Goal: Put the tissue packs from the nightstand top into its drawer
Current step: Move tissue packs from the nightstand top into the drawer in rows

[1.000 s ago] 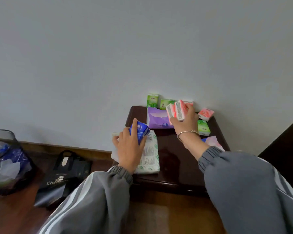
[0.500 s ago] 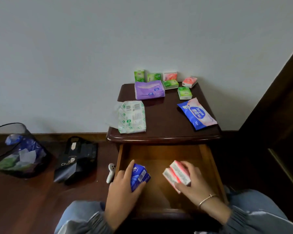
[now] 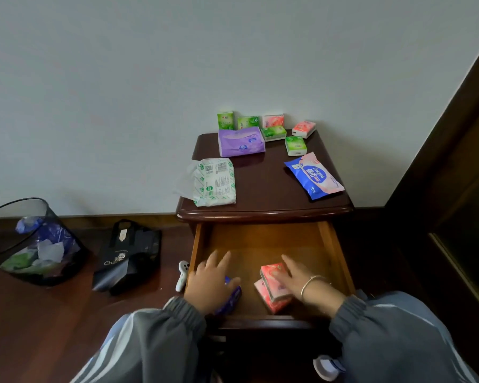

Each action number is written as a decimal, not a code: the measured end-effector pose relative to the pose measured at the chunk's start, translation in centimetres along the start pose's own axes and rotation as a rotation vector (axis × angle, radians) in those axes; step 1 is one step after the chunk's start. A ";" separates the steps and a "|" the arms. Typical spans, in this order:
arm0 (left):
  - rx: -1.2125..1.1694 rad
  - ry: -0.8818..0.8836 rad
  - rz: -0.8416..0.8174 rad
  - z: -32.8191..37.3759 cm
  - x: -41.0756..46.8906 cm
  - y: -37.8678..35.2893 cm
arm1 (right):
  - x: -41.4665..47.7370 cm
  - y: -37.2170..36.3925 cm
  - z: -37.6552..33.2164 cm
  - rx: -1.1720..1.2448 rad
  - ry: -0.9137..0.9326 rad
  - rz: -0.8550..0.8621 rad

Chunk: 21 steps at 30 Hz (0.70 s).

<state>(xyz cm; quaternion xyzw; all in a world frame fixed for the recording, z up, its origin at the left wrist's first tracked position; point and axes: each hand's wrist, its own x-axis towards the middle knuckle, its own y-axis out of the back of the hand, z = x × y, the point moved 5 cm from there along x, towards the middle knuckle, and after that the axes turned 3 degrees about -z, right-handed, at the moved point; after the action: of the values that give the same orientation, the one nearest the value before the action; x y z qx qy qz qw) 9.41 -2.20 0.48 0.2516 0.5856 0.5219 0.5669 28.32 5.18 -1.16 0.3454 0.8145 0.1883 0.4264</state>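
Note:
The dark wooden nightstand has its drawer pulled out. My left hand lies over a blue tissue pack at the drawer's front left, fingers stretched forward. My right hand rests with straight fingers against two pink tissue packs at the front right. On the top lie a purple pack, a white-and-green pack, a blue-and-pink wipes pack, and several small green packs and pink packs by the wall.
A black mesh waste bin and a black bag stand on the floor to the left. A small white object lies beside the drawer. Dark wooden furniture rises on the right.
Both hands carried their packs from the nightstand top down into the drawer. Since half a second ago they have sunk lower and their fingers have straightened.

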 end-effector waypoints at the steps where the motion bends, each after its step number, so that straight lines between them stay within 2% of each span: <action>1: -0.046 -0.095 -0.023 0.0 0.5 0.5 | 0.1 0.6 -0.1 0.019 -0.004 -0.006; 4: -0.082 -0.280 -0.275 0.5 1.4 0.2 | 0.6 0.9 -0.5 0.048 -0.024 -0.058; 6: -0.008 -0.244 -0.389 0.5 1.5 -0.4 | 1.1 0.3 -1.0 0.009 -0.046 -0.109; 8: 0.138 -0.196 -0.383 0.3 1.9 -0.6 | 1.8 -0.7 -1.3 -0.038 -0.059 -0.130; 12: 0.350 -0.149 -0.264 -0.9 2.3 -0.4 | 2.7 -3.2 -1.4 -0.082 -0.053 -0.134; 16: 0.314 -0.224 -0.104 -1.8 1.7 -0.5 | 2.8 -5.9 -2.9 0.019 0.022 -0.097; 19: -0.004 -0.239 0.166 -3.0 0.5 0.4 | 2.4 -7.4 -3.5 0.065 0.048 -0.119; 21: -0.307 -0.093 0.287 -5.0 -0.7 0.7 | 2.1 -7.6 -3.2 0.117 0.009 -0.154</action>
<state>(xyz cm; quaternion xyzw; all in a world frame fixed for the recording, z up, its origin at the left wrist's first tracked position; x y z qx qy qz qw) 4.75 -4.19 0.44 0.2672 0.4306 0.6682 0.5448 21.77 1.37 -5.06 0.3050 0.8502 0.1086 0.4151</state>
